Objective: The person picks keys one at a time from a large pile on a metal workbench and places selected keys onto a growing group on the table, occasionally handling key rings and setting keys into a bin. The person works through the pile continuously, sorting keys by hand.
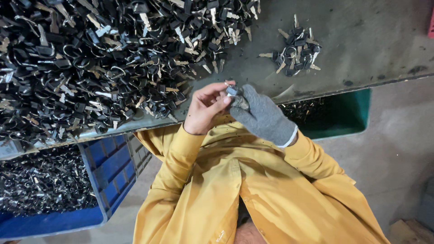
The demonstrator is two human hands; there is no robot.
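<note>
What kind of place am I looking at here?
Likely a small workshop sorting or assembling keys: a grey metal workbench heaped with black-headed keys on rings, and a blue plastic crate of metal parts beneath.

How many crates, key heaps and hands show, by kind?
Blue plastic crate: 1
Green plastic crate: 1
Heaps of black-headed keys, large and small: 2
Bare left hand: 1
Grey-gloved right hand: 1
Total: 6
</note>
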